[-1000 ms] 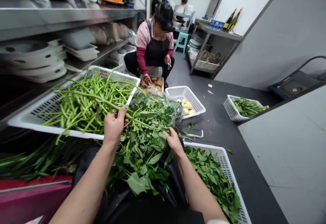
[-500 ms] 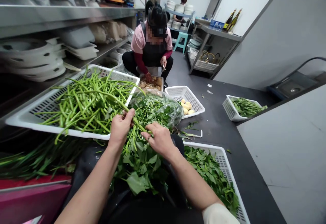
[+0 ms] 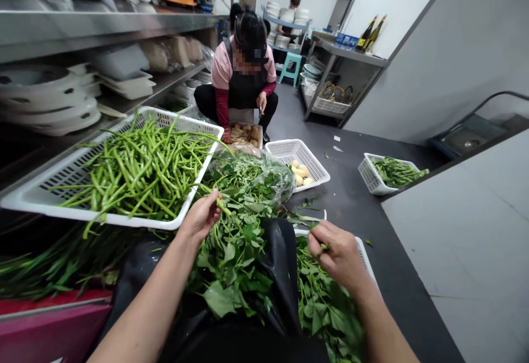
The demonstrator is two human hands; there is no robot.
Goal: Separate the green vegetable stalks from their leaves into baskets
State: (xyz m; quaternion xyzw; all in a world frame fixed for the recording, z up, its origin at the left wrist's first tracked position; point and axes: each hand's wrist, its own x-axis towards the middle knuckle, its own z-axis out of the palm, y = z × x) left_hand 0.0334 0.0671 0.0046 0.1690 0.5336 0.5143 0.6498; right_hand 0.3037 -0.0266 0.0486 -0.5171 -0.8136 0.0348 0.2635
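My left hand (image 3: pixel 202 217) pinches a long green stem (image 3: pixel 223 207), level with the front right corner of a white basket (image 3: pixel 136 221) heaped with bare green stems (image 3: pixel 140 170). Over another white basket (image 3: pixel 367 255), at the right, my right hand (image 3: pixel 336 250) is closed on a leafy sprig; a bit of green shows between its fingers. Leafy greens (image 3: pixel 318 302) lie beneath that hand, partly hidden by it. Between my hands, more leafy stems (image 3: pixel 231 258) lie across my lap and reach to a clear plastic bag (image 3: pixel 285 178).
A co-worker (image 3: pixel 243 71) squats ahead beside a box of brown roots (image 3: pixel 250 133). A white basket (image 3: pixel 281 148) with peeled pale pieces stands near. Another basket (image 3: pixel 370 181) of greens is by the right wall. A steel shelf (image 3: pixel 103 30) runs along the left.
My hands have parted from the one stem they both held. The right hand has moved right, over the leafy basket; the left keeps a stem. The co-worker's arm has shifted left.
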